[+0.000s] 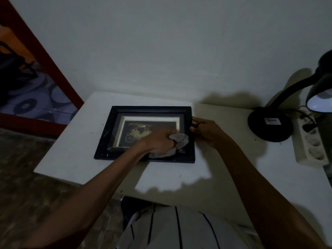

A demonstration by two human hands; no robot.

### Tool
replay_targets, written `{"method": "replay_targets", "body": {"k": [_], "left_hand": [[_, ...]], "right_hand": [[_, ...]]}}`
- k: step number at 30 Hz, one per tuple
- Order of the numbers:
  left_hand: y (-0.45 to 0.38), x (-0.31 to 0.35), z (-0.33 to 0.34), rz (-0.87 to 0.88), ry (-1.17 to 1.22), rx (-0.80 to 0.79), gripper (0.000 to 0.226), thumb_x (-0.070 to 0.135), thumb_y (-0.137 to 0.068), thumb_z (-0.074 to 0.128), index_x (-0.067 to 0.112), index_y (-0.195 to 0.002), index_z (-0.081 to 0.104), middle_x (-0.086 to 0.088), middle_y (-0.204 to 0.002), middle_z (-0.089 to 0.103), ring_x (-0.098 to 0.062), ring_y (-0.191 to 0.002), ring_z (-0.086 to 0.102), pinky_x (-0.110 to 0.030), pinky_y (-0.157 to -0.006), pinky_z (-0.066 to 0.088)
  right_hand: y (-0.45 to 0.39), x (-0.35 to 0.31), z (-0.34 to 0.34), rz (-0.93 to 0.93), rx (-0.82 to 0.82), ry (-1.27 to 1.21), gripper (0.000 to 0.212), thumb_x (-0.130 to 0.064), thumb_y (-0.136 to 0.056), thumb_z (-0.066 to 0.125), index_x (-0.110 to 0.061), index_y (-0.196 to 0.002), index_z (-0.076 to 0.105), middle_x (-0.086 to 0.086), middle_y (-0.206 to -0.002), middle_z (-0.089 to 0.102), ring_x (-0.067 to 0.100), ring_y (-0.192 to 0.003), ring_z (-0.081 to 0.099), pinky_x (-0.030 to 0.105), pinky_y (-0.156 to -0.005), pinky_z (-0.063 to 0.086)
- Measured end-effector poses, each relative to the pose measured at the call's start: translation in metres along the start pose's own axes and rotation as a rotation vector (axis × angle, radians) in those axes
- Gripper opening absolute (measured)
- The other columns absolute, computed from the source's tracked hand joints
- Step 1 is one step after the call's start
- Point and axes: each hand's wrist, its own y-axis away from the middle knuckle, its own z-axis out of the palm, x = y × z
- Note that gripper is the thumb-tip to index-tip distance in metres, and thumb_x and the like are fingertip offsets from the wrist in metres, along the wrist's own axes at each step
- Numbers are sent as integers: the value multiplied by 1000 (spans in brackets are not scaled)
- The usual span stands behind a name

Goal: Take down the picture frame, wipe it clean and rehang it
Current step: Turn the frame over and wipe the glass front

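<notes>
On white table point(75, 141), picture frame point(106, 133) lay flat for wiping; left hand point(159, 141) clutched grey cloth point(180, 141) on glass, right hand point(206, 130) pinched right edge, steadying it.

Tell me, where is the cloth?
The cloth is bunched in the left hand, on the frame's lower right part, on the table.

Forearms point(100, 191) bare to the frame edges; no sleeves, watch or rings visible. Torso: light-coloured shirt point(179, 230) with thin, dark vertical stripes. Left hand point(159, 141) and right hand point(206, 130) ungloved.
</notes>
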Motion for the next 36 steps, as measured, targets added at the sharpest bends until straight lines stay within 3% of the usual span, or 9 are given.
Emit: {"method": "replay_targets", "body": {"k": [3,7,10,15,20,24,29,33,36], "left_hand": [[-1,1,-6,4,-34,35,20,22,-92,50,19,-79,65,11,-75,68,-2,-73,63,-20,-66,47],[-10,2,-9,1,3,194,19,24,-92,56,24,-74,63,16,-71,63,2,-69,58,-7,-55,38],[-14,7,-7,-19,-91,115,19,33,-93,55,23,-78,61,7,-81,65,-14,-80,62,-25,-68,46],[-7,21,-13,-22,-235,-18,12,25,-90,51,27,-82,59,3,-89,63,-20,-90,61,-31,-72,47],[-2,22,-18,10,-312,-207,12,12,-85,53,15,-75,60,3,-72,63,-13,-68,59,-28,-64,45],[-3,22,-28,-21,-187,-337,14,9,-85,59,22,-83,64,10,-82,69,-4,-76,63,-26,-70,48],[-3,15,-24,37,-110,-40,16,21,-85,58,36,-83,62,7,-95,67,-17,-98,63,-32,-85,50],[4,15,-6,98,-121,-13,21,21,-85,50,33,-70,61,10,-78,67,-9,-78,65,-29,-70,51],[9,15,-4,121,-106,-99,20,15,-87,56,31,-78,66,12,-82,68,-4,-81,64,-26,-71,50]], "right_hand": [[1,-2,3,8,16,-5,55,5,-93,59,-19,-142,53,11,-120,69,22,-88,70,30,-62,58],[3,-1,4,1,37,-11,55,5,-92,59,-18,-141,54,10,-116,71,21,-86,71,30,-62,59],[4,-1,5,-5,50,-9,55,5,-92,60,-17,-141,54,11,-119,70,24,-91,70,32,-67,59],[2,-2,6,0,65,-11,54,7,-91,60,-13,-141,53,16,-122,67,31,-99,68,40,-78,59],[3,-5,6,25,59,-27,54,7,-92,58,-14,-141,53,17,-122,67,33,-102,68,42,-77,59],[6,-4,6,30,58,-52,54,8,-91,59,-15,-140,54,16,-120,68,31,-101,68,39,-73,59],[9,-3,8,21,65,-86,54,8,-91,58,-13,-141,53,16,-116,69,30,-96,68,42,-81,58],[14,-6,9,26,87,-78,53,8,-91,58,-14,-139,54,14,-113,69,23,-87,68,28,-58,58],[13,-6,8,26,90,-62,53,8,-91,59,-14,-139,55,15,-115,69,27,-94,69,37,-72,60]]}}
